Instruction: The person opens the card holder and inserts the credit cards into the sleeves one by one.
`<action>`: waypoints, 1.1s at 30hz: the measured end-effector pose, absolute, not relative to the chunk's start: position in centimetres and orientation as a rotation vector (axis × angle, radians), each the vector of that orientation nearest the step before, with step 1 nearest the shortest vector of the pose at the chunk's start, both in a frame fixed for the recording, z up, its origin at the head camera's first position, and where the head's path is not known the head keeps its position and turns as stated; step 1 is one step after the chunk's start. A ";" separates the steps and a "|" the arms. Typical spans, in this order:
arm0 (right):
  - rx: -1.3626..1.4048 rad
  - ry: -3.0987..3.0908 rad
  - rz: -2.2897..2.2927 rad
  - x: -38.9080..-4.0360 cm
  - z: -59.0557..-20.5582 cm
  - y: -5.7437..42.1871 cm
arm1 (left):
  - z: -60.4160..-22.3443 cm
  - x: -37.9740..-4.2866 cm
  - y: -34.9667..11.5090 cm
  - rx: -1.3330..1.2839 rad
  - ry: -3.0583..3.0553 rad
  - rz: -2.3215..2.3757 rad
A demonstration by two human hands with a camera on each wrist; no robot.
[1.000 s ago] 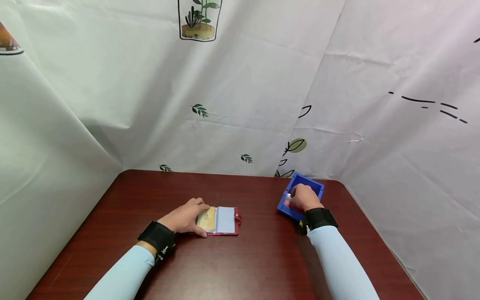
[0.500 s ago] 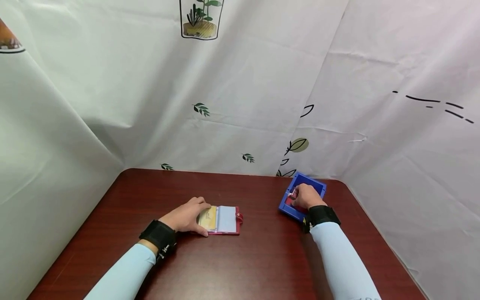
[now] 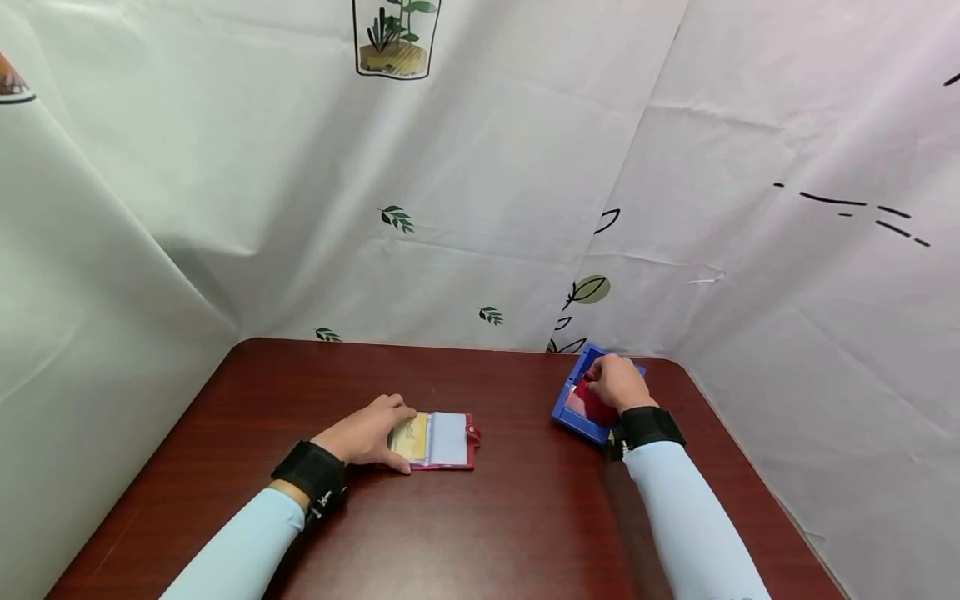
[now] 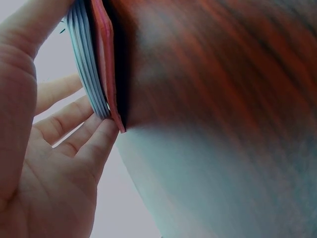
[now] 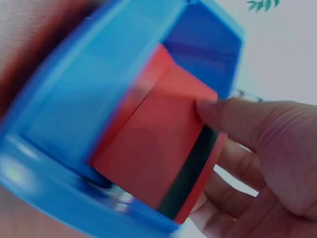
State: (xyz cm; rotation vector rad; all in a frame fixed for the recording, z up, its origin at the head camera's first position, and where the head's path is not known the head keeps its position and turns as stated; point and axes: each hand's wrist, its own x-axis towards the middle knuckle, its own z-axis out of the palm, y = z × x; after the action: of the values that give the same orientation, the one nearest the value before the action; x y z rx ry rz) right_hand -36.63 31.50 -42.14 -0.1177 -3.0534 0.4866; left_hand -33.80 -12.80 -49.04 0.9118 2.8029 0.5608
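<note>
A red card holder (image 3: 471, 454) lies spread flat on the table, with a yellow card (image 3: 412, 437) in its left sleeve and a pale sleeve on the right. My left hand (image 3: 367, 435) grips its left end between thumb and fingers; the left wrist view shows the stacked sleeves (image 4: 85, 59) edge-on against the red cover (image 4: 106, 64). At the right, my right hand (image 3: 624, 385) reaches into a blue tray (image 3: 576, 422). Its thumb and fingers pinch a red card with a black stripe (image 5: 153, 139), tilted up from the tray. Another red surface (image 5: 143, 82) shows behind that card.
The brown table (image 3: 465, 533) has rounded far corners. A white printed cloth (image 3: 480, 208) hangs behind it and along both sides. The blue tray stands close to the far right corner, with the card holder left of the middle.
My right hand has risen slightly within the tray, drawing the red card up at a tilt. My left hand and the card holder stay in place.
</note>
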 end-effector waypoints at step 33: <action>1.069 -2.532 0.382 -37.7 -39.2 18.0 | -49.3 -33.7 -12.8 0.955 2.815 0.575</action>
State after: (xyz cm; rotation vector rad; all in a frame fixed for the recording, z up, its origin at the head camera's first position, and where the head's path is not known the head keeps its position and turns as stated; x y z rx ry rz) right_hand -37.74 17.99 -39.22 1.0692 -2.5324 0.3815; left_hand -33.70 -12.81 -49.26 0.9550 2.8154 0.5750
